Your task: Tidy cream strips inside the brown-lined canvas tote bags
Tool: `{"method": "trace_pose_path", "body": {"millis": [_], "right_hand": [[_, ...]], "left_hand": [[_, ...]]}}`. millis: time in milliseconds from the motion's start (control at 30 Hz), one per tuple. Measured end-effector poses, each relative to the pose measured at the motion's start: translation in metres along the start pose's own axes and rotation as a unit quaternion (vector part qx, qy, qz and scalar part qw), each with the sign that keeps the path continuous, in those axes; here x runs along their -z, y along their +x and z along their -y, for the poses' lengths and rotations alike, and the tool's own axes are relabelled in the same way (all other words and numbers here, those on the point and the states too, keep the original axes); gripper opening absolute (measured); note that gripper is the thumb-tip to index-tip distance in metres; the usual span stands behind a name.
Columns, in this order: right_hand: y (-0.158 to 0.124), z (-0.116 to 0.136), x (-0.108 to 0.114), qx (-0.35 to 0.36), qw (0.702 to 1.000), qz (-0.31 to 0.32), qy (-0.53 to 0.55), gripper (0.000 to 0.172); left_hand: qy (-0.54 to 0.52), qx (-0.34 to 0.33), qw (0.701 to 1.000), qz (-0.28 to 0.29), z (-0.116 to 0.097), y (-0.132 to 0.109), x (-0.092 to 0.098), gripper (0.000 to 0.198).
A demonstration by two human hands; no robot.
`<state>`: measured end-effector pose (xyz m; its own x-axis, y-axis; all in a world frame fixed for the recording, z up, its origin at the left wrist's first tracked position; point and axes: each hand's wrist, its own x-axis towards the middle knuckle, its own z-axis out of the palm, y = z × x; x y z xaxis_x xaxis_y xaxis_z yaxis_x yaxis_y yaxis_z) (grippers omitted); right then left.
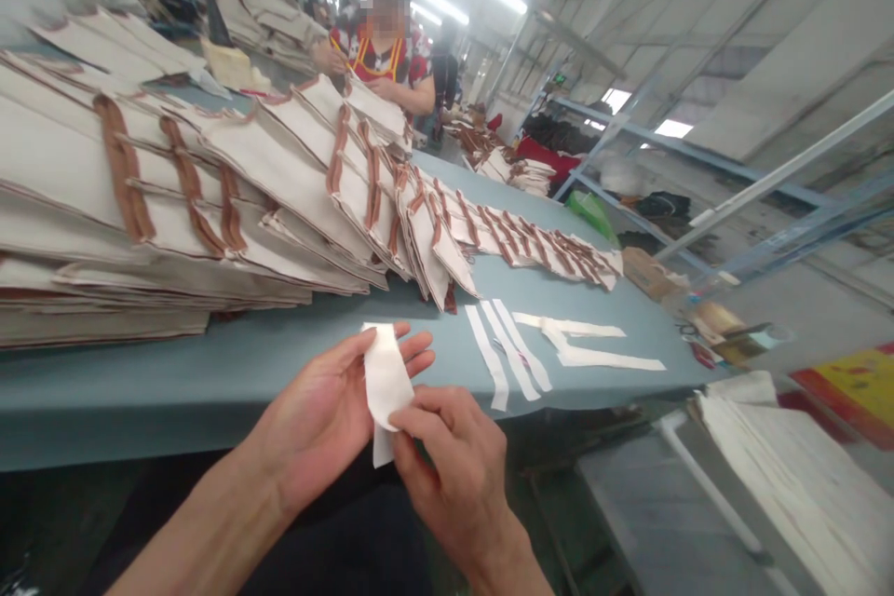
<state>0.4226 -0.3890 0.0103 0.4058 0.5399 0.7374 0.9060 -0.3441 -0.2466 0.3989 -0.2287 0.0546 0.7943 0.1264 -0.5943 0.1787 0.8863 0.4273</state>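
My left hand point(325, 410) is palm up near the front edge of the blue-grey table point(174, 382), fingers stretched under a small folded white fabric strip point(384, 382). My right hand point(453, 466) pinches the strip's lower part between thumb and fingers. Both hands hold the strip together, just in front of the table edge. Several more white strips point(517, 349) lie flat on the table to the right of my hands.
Tall stacks of cream canvas bags with brown straps point(209, 186) fan across the table. A person in a red top point(384, 56) works at the far end. Blue metal shelving point(698, 168) stands at right, and a pile of white fabric point(789, 475) lies at lower right.
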Motion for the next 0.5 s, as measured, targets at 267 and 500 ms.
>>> {"method": "trace_pose_path", "body": {"millis": [267,500], "right_hand": [[0.001,0.009,-0.003,-0.103,0.986,0.008,0.127,0.019],[0.007,0.015,-0.001,0.044,0.997,0.04,0.052,0.019]], "left_hand": [[0.035,-0.023,0.999,0.027,0.004,-0.004,0.027,0.028],[0.02,-0.018,0.998,0.065,0.005,-0.007,0.051,0.03]]}}
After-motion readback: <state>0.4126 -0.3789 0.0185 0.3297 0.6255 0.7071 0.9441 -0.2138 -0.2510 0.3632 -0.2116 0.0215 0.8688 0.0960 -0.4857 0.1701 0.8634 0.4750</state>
